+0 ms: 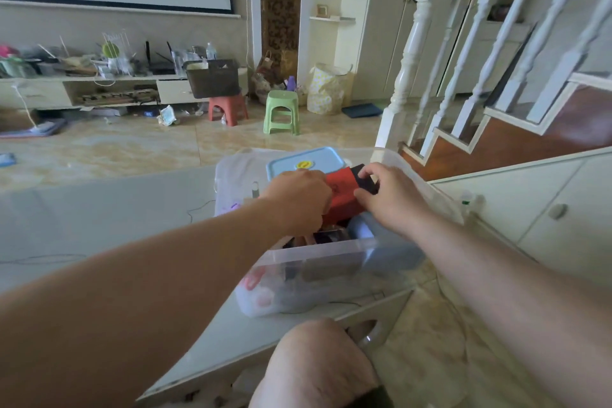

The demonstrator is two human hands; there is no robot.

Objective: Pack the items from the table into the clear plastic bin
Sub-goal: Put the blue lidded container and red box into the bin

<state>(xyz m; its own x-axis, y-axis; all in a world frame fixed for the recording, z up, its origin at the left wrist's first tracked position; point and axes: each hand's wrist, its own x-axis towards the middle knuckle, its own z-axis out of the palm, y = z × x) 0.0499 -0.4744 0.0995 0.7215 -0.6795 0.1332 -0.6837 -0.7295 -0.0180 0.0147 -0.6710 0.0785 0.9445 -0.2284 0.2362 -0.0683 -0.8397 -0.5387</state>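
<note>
Over bin [318,247]: both hands grip red box [342,190], tilted, long axis L–R.

At frame centre, the left hand [299,199] and right hand [387,195] both hold a red-and-black box [344,190] over the clear plastic bin [331,250] (already crowded) on the bench [99,209].

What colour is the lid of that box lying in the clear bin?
Light blue lid, with a yellow sticker, seen in the head view.

Centre frame, the clear plastic bin [318,250] looks smooth and translucent. Above it, the pale blue lid [306,161] is glossy plastic. The table [99,209] top is smooth, faintly shiny.
</note>
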